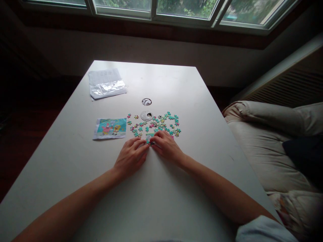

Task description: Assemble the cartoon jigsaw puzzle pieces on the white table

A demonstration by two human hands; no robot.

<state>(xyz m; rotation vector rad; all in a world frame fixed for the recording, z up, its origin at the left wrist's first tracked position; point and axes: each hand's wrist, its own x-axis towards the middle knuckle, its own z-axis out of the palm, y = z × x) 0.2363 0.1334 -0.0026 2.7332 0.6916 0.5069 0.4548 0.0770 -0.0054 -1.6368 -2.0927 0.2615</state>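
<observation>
My left hand rests on the white table with its fingers bent, the tips on the left edge of a small joined patch of jigsaw pieces. From the other side, the curled fingers of my right hand close on a jigsaw piece at the patch's lower right. The fingers partly cover that piece and the patch. Just beyond both hands, several loose jigsaw pieces in teal, pink and yellow lie spread out. Left of them is a cartoon picture sheet.
A clear plastic bag with paper lies at the table's far left. Two round fittings, a metal-rimmed hole and a disc, sit mid-table. A cream sofa stands to the right. Windows line the far wall.
</observation>
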